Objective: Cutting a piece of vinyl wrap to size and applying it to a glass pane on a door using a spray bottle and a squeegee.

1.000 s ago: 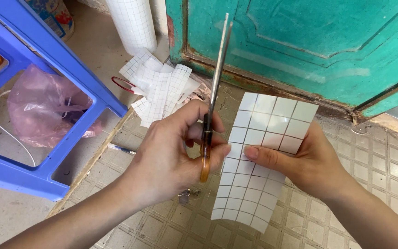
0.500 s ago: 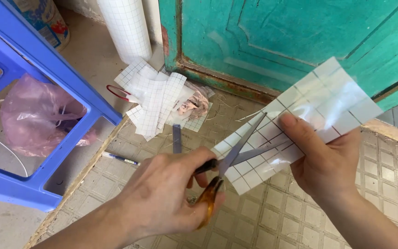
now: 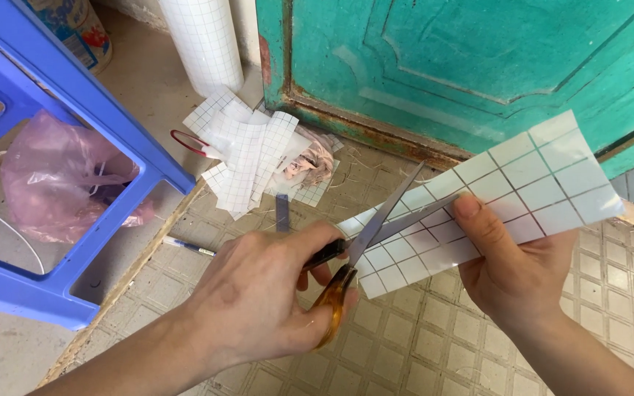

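Between the earlier frames and this one, the scissors (image 3: 376, 235) swung from upright to a slant, and their blades opened across the lower left edge of the gridded sheet (image 3: 489, 198), which had tilted so its far corner rose to the upper right.

Fingers of the left hand (image 3: 258, 301) were curled closed through the amber handles, with the thumb lying on top near the pivot. The 2 blades stood parted in a narrow V, their tips pointing up and to the right over the sheet.

Fingers of the right hand (image 3: 515, 264) were pinched shut on the sheet, the thumb pressed flat on its upper face and the others hidden beneath.

The sheet was glossy white, ruled in dark lines into small squares, and was held in the air above the tiled floor (image 3: 434, 345), in front of the teal door (image 3: 478, 66).

A heap of gridded offcuts (image 3: 247, 158) lay at the foot of the door, with a red loop (image 3: 188, 143) showing at its left edge. A white gridded roll (image 3: 203, 40) stood upright behind the heap. A tin with a coloured label (image 3: 75, 33) stood at the upper left, partly hidden. A pink plastic bag (image 3: 56, 180) showed through the blue plastic stool (image 3: 45, 293). A pen (image 3: 188, 248) lay on the floor beside the stool.
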